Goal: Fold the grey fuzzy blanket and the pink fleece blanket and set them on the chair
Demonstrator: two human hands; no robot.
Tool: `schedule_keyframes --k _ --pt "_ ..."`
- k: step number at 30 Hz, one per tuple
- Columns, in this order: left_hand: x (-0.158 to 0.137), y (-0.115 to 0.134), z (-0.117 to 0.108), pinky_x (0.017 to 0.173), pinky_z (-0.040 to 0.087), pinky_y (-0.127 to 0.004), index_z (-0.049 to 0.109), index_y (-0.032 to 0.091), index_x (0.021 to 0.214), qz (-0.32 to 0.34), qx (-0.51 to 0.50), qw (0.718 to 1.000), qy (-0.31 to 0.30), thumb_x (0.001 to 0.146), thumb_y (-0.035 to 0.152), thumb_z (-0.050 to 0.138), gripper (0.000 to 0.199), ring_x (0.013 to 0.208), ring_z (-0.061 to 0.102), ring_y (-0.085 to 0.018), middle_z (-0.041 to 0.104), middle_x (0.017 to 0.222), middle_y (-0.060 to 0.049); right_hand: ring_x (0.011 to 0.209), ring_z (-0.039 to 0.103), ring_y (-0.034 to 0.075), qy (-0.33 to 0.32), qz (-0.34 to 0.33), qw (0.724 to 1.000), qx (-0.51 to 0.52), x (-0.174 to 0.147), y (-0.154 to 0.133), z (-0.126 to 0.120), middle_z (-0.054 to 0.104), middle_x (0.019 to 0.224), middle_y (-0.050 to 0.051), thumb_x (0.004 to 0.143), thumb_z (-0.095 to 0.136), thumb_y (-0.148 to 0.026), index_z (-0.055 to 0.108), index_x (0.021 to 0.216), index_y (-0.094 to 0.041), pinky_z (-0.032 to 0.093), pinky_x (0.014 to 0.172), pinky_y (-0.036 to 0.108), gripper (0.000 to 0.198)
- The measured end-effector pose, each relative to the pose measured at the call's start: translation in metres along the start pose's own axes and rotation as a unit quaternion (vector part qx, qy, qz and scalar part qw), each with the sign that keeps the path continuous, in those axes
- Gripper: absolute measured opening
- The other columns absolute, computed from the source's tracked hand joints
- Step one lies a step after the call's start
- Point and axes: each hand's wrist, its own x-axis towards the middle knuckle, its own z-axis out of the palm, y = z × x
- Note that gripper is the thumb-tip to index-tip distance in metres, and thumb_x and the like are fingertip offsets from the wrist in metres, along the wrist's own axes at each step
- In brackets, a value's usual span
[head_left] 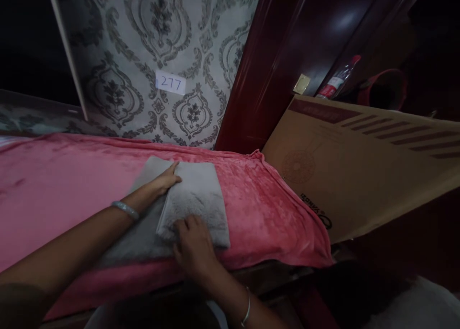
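A grey, plush-looking cloth (201,197) lies on a pink blanket, with its right part folded over to the left as a flap. My left hand (168,178) rests on the cloth at the far end of the flap's left edge, its visible fingers stretched and apart. A pale bangle circles that wrist. At the near end of the same edge, my right hand (194,245) has its fingers curled onto the flap, gripping the cloth; the thumb side is partly hidden. A thin silver bangle is on the right wrist.
The pink blanket (262,214) covers a low surface whose near edge drops into shadow. A large cardboard box panel (345,161) leans at the right, with a plastic bottle (336,82) behind it. Patterned wallpaper carries a paper label (170,83) reading 277. A dark screen-like panel (36,46) stands left.
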Motion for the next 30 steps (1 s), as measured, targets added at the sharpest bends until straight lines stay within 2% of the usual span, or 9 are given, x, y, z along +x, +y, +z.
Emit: schedule_keyframes --k 2,4,8,11,14,19,24,27,30 --pt "0.003 0.010 0.007 0.069 0.053 -0.027 0.041 0.016 0.151 0.005 0.012 1.000 -0.003 0.068 0.014 0.061 0.085 0.088 0.066 -0.020 0.066 0.128 -0.010 0.099 0.056 0.029 0.005 0.003 1.000 -0.020 -0.003 0.003 -0.008 0.063 0.103 0.010 0.089 0.057 -0.014 0.066 0.107 -0.018 0.051 0.083 0.043 0.021" --pt "0.004 0.023 0.009 0.060 0.046 -0.023 0.051 0.014 0.145 0.017 0.023 1.000 -0.006 0.070 0.012 0.056 0.075 0.068 0.059 -0.013 0.071 0.108 -0.007 0.095 0.055 0.027 0.029 0.000 0.999 -0.030 -0.001 0.001 -0.015 0.062 0.098 0.010 0.091 0.052 -0.012 0.068 0.104 -0.019 0.049 0.080 0.040 0.022" --pt "-0.001 0.045 -0.007 0.051 0.035 -0.018 0.055 0.014 0.142 0.033 0.032 0.999 0.016 0.071 0.009 0.053 0.071 0.051 0.044 -0.007 0.068 0.083 -0.003 0.094 0.052 0.025 0.105 -0.033 0.994 -0.021 0.008 -0.015 -0.017 0.060 0.099 0.008 0.091 0.053 -0.014 0.068 0.109 -0.019 0.045 0.078 0.038 0.024" --pt "-0.006 0.042 -0.029 0.049 0.034 -0.019 0.056 0.014 0.141 0.018 0.045 0.998 0.040 0.067 0.008 0.055 0.074 0.049 0.045 -0.009 0.066 0.076 -0.003 0.092 0.051 0.023 0.123 -0.065 0.990 -0.016 0.013 -0.029 -0.001 0.060 0.097 0.007 0.094 0.052 -0.018 0.068 0.107 -0.020 0.042 0.076 0.037 0.021" --pt "-0.013 0.019 -0.046 0.046 0.034 -0.021 0.062 0.014 0.134 -0.015 0.065 0.996 0.056 0.061 0.007 0.058 0.074 0.049 0.046 -0.012 0.064 0.071 -0.003 0.090 0.050 0.023 0.103 -0.089 0.991 -0.016 0.014 -0.037 0.022 0.059 0.094 0.007 0.096 0.050 -0.020 0.068 0.104 -0.019 0.041 0.075 0.036 0.019" --pt "-0.017 -0.014 -0.056 0.048 0.040 -0.020 0.069 0.019 0.125 -0.037 0.014 0.998 0.053 0.058 0.009 0.063 0.068 0.057 0.055 -0.012 0.068 0.081 -0.002 0.092 0.050 0.023 0.057 -0.094 0.994 -0.024 0.009 -0.035 0.039 0.059 0.097 0.007 0.096 0.051 -0.020 0.066 0.106 -0.019 0.040 0.077 0.036 0.018" --pt "0.003 -0.007 -0.054 0.060 0.052 -0.024 0.065 0.017 0.128 -0.072 -0.074 0.994 0.047 0.063 0.011 0.068 0.066 0.065 0.063 -0.014 0.072 0.091 -0.005 0.092 0.049 0.023 0.043 -0.094 0.995 -0.013 0.008 -0.034 0.037 0.059 0.097 0.007 0.094 0.054 -0.019 0.067 0.105 -0.020 0.040 0.076 0.036 0.017" --pt "0.016 0.000 -0.050 0.061 0.054 -0.027 0.064 0.016 0.130 -0.051 -0.018 0.997 0.060 0.066 0.013 0.067 0.065 0.064 0.064 -0.016 0.072 0.089 -0.007 0.090 0.051 0.023 0.044 -0.092 0.995 -0.004 0.009 -0.035 0.036 0.060 0.093 0.007 0.093 0.057 -0.018 0.067 0.102 -0.020 0.041 0.074 0.035 0.014" --pt "0.023 -0.001 -0.048 0.054 0.051 -0.027 0.062 0.016 0.134 -0.021 0.055 0.994 0.090 0.067 0.012 0.060 0.067 0.056 0.060 -0.016 0.069 0.079 -0.005 0.090 0.052 0.022 0.044 -0.090 0.995 0.001 0.011 -0.037 0.038 0.061 0.094 0.007 0.093 0.058 -0.018 0.067 0.102 -0.020 0.042 0.075 0.035 0.013"
